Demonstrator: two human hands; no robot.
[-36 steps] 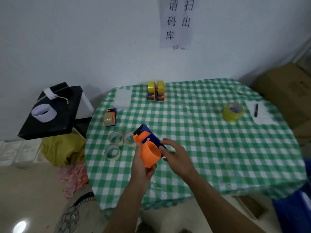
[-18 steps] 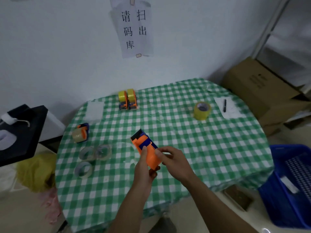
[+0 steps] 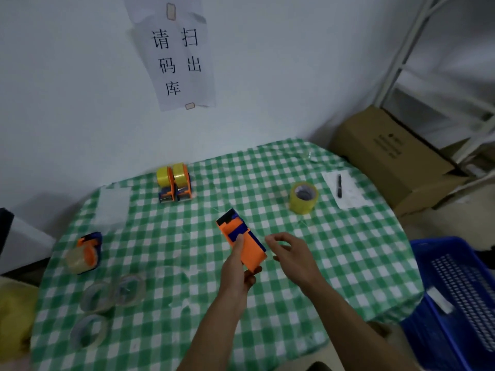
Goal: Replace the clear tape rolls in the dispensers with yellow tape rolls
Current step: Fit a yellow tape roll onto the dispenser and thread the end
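One loose yellow roll stands on the table beyond and right of the empty right hand, whose fingers curl loosely; the left hand, farther off, grips the bare dispenser.

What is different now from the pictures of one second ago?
The right hand let go of the orange dispenser and drew off to the right, holding nothing. The left hand still grips it. The loose yellow roll, clear rolls and other dispensers stayed in place.
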